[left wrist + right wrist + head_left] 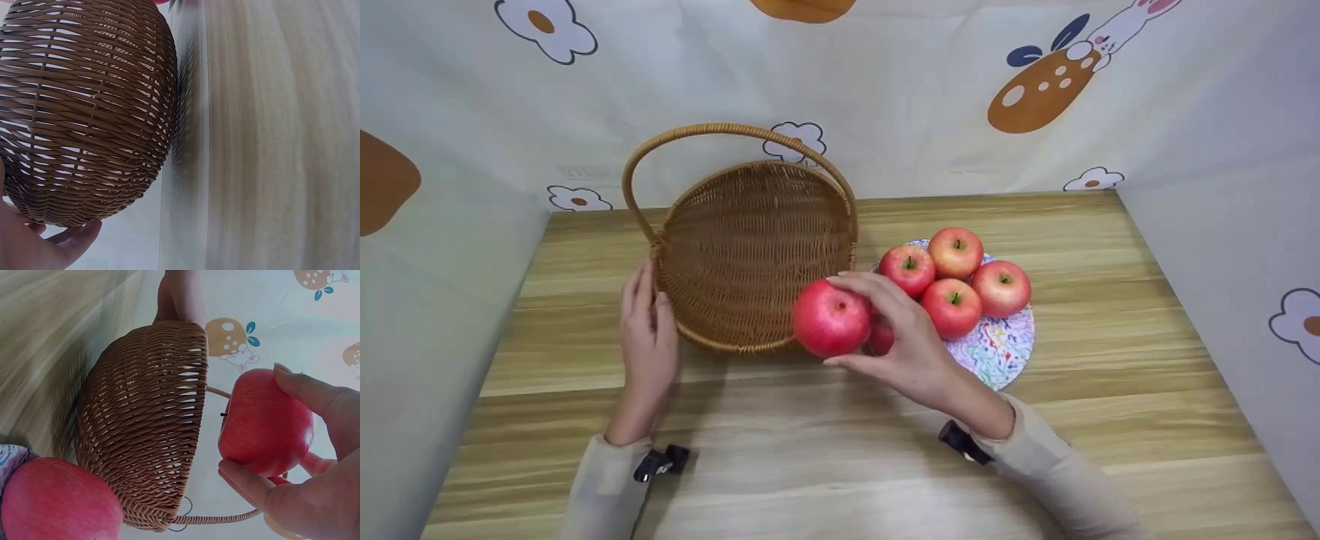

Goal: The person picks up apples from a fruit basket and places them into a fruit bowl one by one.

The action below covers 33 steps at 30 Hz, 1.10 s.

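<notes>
My right hand [911, 341] holds a red apple [831, 318] between thumb and fingers, above the front right rim of a brown wicker basket [754, 240]. In the right wrist view, the apple [267, 422] appears with its stem towards the basket [152, 416]. My left hand [649, 330] rests against the basket's left side, below the foot of the handle [720, 129]. Its fingers [79, 244] touch the wickerwork in the left wrist view. Several more apples [952, 307] sit on a patterned round plate [997, 352] to the right; one is partly hidden behind my right hand.
Everything stands on a wood-grain table [780, 450]. A pale printed cloth [915, 97] hangs behind it and along both sides. Arching over the basket, the handle stands upright towards the back. Each sleeve has a small dark device [964, 442] at the wrist.
</notes>
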Each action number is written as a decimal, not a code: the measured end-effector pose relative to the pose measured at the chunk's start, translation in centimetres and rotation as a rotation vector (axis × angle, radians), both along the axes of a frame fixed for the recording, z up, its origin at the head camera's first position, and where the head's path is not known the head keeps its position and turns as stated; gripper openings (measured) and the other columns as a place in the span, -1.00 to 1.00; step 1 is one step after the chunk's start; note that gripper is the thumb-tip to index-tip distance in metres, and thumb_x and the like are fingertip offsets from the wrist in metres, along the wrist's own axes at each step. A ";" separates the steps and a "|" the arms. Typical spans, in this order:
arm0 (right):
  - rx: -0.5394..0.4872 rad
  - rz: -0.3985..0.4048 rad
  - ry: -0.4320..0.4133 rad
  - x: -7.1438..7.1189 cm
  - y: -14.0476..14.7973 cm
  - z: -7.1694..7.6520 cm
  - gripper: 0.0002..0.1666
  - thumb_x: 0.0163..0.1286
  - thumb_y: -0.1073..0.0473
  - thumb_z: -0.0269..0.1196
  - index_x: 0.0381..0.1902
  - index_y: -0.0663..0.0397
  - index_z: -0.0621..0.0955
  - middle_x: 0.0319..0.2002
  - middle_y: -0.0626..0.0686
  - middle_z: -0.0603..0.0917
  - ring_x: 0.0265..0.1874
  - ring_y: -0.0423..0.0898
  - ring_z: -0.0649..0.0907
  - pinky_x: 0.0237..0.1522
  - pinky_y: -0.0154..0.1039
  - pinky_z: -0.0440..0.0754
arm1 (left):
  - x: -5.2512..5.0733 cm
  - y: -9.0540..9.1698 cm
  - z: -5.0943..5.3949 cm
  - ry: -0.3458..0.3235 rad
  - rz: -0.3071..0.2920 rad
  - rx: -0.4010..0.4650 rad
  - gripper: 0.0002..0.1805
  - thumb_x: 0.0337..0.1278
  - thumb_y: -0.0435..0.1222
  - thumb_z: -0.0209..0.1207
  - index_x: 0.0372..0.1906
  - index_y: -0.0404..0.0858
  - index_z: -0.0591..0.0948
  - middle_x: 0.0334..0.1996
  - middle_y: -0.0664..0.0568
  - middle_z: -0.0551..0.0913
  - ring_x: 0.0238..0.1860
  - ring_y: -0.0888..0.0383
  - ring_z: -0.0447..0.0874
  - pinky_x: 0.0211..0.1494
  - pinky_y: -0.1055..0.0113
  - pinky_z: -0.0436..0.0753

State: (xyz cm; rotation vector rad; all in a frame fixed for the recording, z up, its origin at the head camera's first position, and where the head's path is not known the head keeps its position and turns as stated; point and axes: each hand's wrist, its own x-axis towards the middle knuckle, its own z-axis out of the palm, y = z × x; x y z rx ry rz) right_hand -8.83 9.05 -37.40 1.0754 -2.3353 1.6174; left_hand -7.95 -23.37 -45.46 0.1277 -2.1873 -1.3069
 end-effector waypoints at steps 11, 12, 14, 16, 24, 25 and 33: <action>0.007 -0.027 -0.050 0.6 1.4 -0.5 -0.11 0.10 0.27 0.66 0.39 0.11 0.56 0.40 0.09 0.55 0.39 0.00 0.53 0.16 -0.14 0.75 | -0.1 0.0 0.1 -0.010 -0.002 0.005 -0.45 0.59 -0.43 -0.11 0.56 -0.49 0.30 0.57 -0.38 0.24 0.61 -0.28 0.15 0.70 -0.02 0.11; 0.006 -0.029 -0.052 0.7 1.6 -0.6 -0.11 0.10 0.28 0.66 0.39 0.11 0.56 0.40 0.09 0.55 0.39 0.00 0.53 0.16 -0.13 0.75 | 0.0 0.1 0.1 -0.010 -0.003 0.010 -0.44 0.59 -0.43 -0.11 0.56 -0.49 0.30 0.57 -0.38 0.24 0.61 -0.29 0.15 0.70 -0.02 0.11; 0.006 -0.033 -0.063 0.8 1.8 -0.7 -0.10 0.08 0.30 0.66 0.39 0.10 0.55 0.40 0.08 0.55 0.38 -0.01 0.53 0.15 -0.12 0.75 | 0.0 0.1 0.1 -0.013 -0.001 0.013 -0.44 0.58 -0.43 -0.11 0.57 -0.48 0.30 0.57 -0.37 0.24 0.61 -0.28 0.16 0.70 -0.02 0.11; 0.005 -0.035 -0.071 0.8 2.1 -0.7 -0.11 0.10 0.28 0.66 0.40 0.09 0.55 0.39 0.07 0.55 0.37 -0.01 0.53 0.14 -0.11 0.75 | 0.0 0.1 0.1 -0.015 0.004 0.013 -0.44 0.58 -0.43 -0.10 0.57 -0.47 0.30 0.57 -0.37 0.25 0.60 -0.28 0.16 0.70 -0.02 0.11; 0.000 -0.058 -0.057 0.8 3.1 -1.2 -0.13 0.10 0.26 0.66 0.37 0.12 0.56 0.35 0.06 0.59 0.32 -0.05 0.56 0.11 -0.16 0.77 | 0.2 0.0 0.2 -0.034 0.006 0.010 -0.45 0.60 -0.40 -0.10 0.57 -0.48 0.30 0.57 -0.39 0.24 0.61 -0.30 0.13 0.70 -0.04 0.08; 0.004 -0.061 -0.065 0.8 3.2 -1.2 -0.13 0.10 0.26 0.66 0.37 0.11 0.56 0.36 0.05 0.59 0.33 -0.05 0.56 0.12 -0.16 0.76 | 0.2 0.0 0.2 -0.038 0.007 0.010 -0.45 0.60 -0.40 -0.10 0.57 -0.48 0.30 0.57 -0.38 0.24 0.61 -0.29 0.13 0.70 -0.03 0.09; 0.013 -0.072 -0.132 1.0 4.2 -1.2 -0.10 0.10 0.27 0.66 0.40 0.07 0.54 0.38 0.01 0.56 0.36 -0.03 0.54 0.24 -0.16 0.70 | 0.1 0.0 0.2 -0.050 0.002 0.013 -0.44 0.61 -0.39 -0.11 0.58 -0.46 0.28 0.58 -0.37 0.23 0.61 -0.29 0.14 0.69 -0.08 0.11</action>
